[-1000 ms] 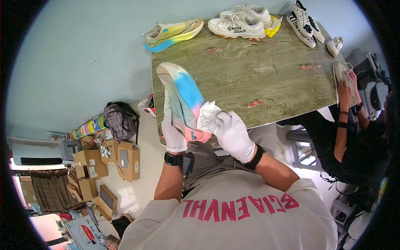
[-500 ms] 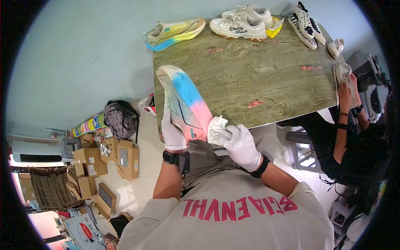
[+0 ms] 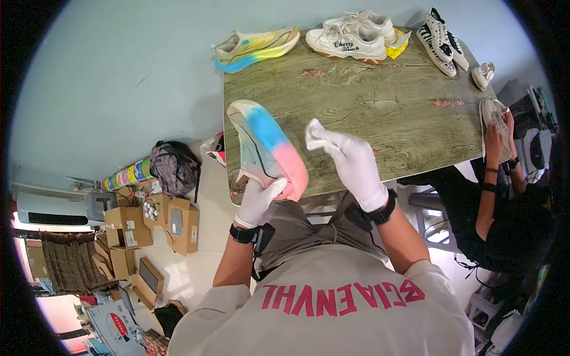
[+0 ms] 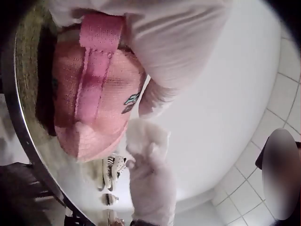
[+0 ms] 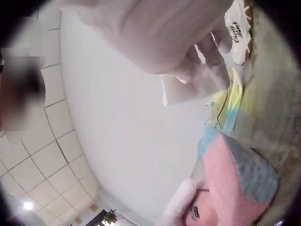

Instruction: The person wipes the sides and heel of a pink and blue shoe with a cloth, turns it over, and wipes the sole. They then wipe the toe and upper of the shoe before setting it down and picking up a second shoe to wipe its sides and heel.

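Head view: gloved left hand [image 3: 259, 200] grasps the sneaker [image 3: 267, 145] at its pink heel end, fingers wrapped round the heel, blue-to-pink sole turned up and toe pointing away over the near-left corner of the table [image 3: 404, 118]. Cannot tell if the shoe rests on the tabletop or hangs just above it. Gloved right hand [image 3: 356, 169] pinches a crumpled white wipe [image 3: 317, 135] in its fingertips, held just beside the sole, apart from it. A yellow-blue sneaker [image 3: 256, 46] and white sneakers [image 3: 350, 37] sit along the far edge. Left wrist view: pink heel and pull tab fill the frame close up, glove above it, the right hand and wipe beyond. Right wrist view: wipe bunched under curled fingers, pink sole below with the left hand's thumb at its lower edge. Handling, as a judgement: the shoe looks light, with a thick foam sole that is fairly stiff and a soft upper that gives. The heel cup or midsole sides look the firmest hold, though the smooth sole could slip against a glove. The wipe is limp and near weightless, so a fingertip pinch is enough.
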The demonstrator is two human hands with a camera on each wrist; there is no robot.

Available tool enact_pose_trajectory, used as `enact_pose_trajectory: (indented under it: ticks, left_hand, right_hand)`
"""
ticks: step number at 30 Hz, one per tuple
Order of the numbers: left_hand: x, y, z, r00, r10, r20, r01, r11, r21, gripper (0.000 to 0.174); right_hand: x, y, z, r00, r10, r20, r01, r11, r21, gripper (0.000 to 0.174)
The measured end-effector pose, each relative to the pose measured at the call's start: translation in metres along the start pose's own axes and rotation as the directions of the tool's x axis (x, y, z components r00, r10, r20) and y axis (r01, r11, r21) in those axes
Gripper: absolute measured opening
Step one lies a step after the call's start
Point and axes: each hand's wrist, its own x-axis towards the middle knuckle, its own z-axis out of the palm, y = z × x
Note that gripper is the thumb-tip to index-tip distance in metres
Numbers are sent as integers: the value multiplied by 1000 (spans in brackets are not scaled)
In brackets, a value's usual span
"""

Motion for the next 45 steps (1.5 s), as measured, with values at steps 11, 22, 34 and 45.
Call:
enact_pose_trajectory:
  ticks: [11,22,34,45]
  left_hand:
    - [13,-31,2,959,277,-55,-281,956,-81,30]
    - [10,-24,3,981,196,-10,-194,964,-180,35]
    - [-20,40,-1,814,368,450,-579,583,570,30]
    - [-7,25,-22,883,268,385,-459,662,593,35]
  right_hand:
    - [38,-3,53,935,-299,189,343,899,-273,25]
    - [-42,-13,-7,831,-304,466,514,742,-431,41]
    - [33,-26,-24,959,-217,-184,188,968,-165,39]
    - [6,18,30,971,-238,35,237,919,-315,27]
